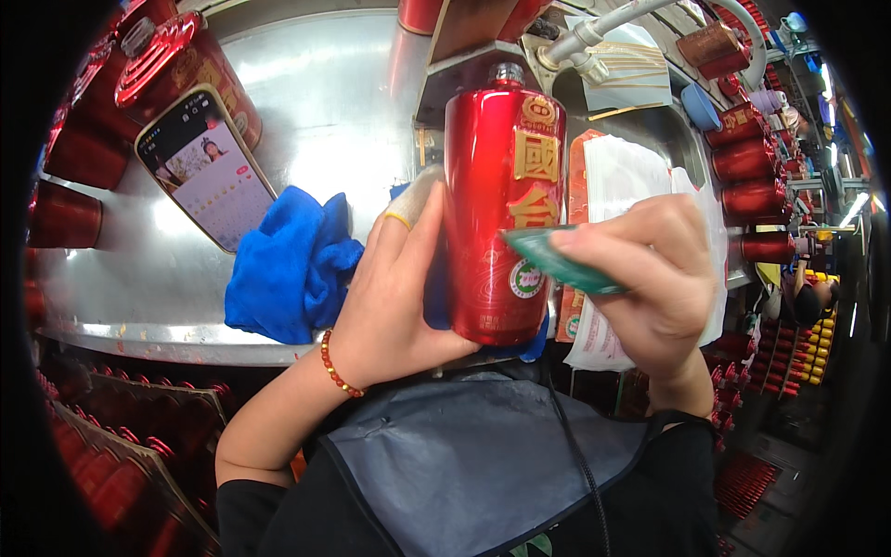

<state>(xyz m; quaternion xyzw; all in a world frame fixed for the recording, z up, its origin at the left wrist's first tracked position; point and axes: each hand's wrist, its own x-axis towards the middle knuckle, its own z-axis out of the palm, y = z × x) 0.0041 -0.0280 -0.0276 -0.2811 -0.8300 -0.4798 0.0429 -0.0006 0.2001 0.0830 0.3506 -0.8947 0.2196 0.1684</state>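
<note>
1. The left hand (394, 306), at centre, is clamped on the bottle (475, 223), fingers along its left side, thumb across its base.
2. The right hand (654, 274), right of centre, bends inward, thumb and fingers together on a green piece (571, 262) over the bottle's front.
3. The bottle is at frame centre, cap toward the top edge: glossy red, with raised gold lettering and a round white-green emblem.

Head-worn fisheye, looking steeply down, close
</note>
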